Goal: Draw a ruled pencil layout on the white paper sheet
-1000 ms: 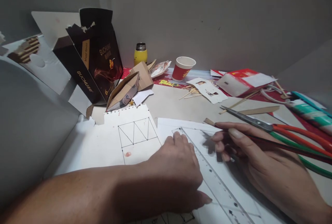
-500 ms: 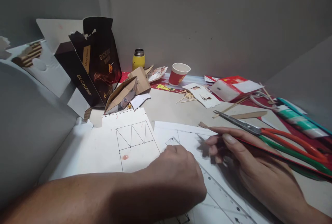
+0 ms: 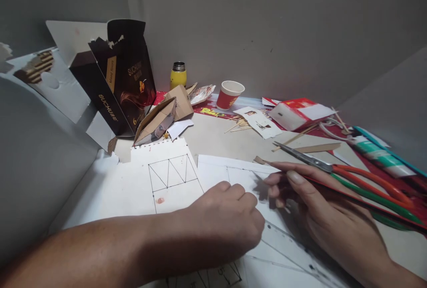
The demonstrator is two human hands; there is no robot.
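Fingers: left hand (image 3: 230, 221) curled, pressing clear ruler (image 3: 287, 252) onto paper sheet (image 3: 233, 172) at desk's near edge | right hand (image 3: 320, 208) pinching red pencil (image 3: 360, 196) | I judge ruler light, stiff, slippery; hold flat mid-length.

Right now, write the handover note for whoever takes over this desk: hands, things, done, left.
Left hand: fist pressing on the clear ruler, on the white sheet.
Right hand: holds a red pencil, tip at the sheet near the ruler's far end.
Scissors lie just beyond the right hand.
Done: a truss drawing on the notebook page to the left; some lines on the white sheet.
Left: more lines there, probably.
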